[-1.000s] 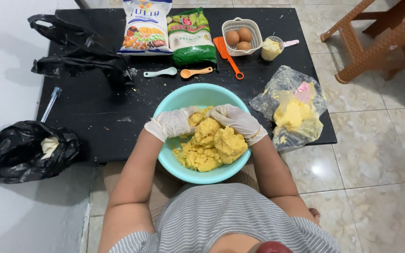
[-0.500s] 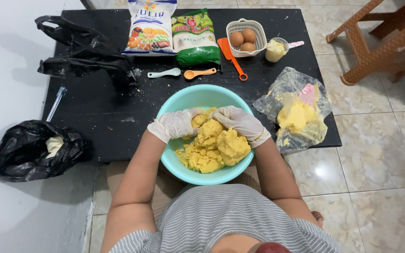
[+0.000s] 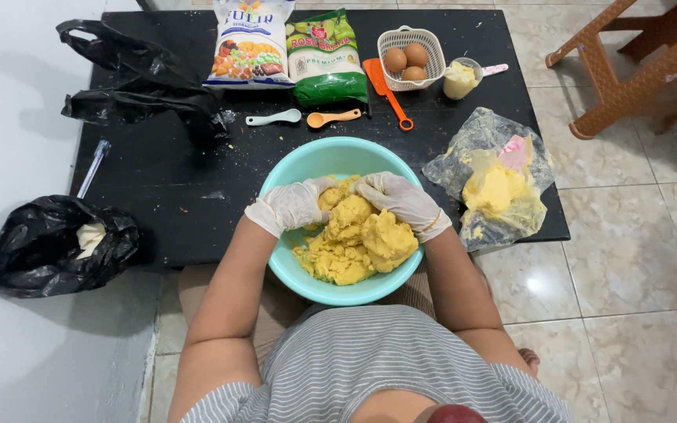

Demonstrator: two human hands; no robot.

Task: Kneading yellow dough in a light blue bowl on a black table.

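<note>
**Kneading yellow dough in a mint bowl**

Pressing down from above, a person in a grey striped top is working a crumbly yellow dough [image 3: 358,239] inside a mint-green bowl [image 3: 331,157] that is sitting at the near edge of a low black table [image 3: 158,188]. Both hands are wearing thin translucent gloves. The left hand [image 3: 291,205] is curling over the far left side of the dough, and the right hand [image 3: 401,202] is cupping its far right side; their fingertips are nearly meeting over the top of the mass, each hand closing on dough, with most of the lump lying nearer the body than the hands.

Just right of the bowl, a clear plastic bag [image 3: 495,188] smeared with yellow fat is lying open. Left of the table, a black bag [image 3: 48,247] is resting on the floor. Farther back, a pale spoon [image 3: 273,118] and an orange spoon [image 3: 331,119] are lying side by side, near an orange spatula [image 3: 385,92]. Along the far edge, two printed packets [image 3: 287,51] are sitting beside a white basket [image 3: 409,59] of brown eggs and a small cup [image 3: 461,78].
</note>
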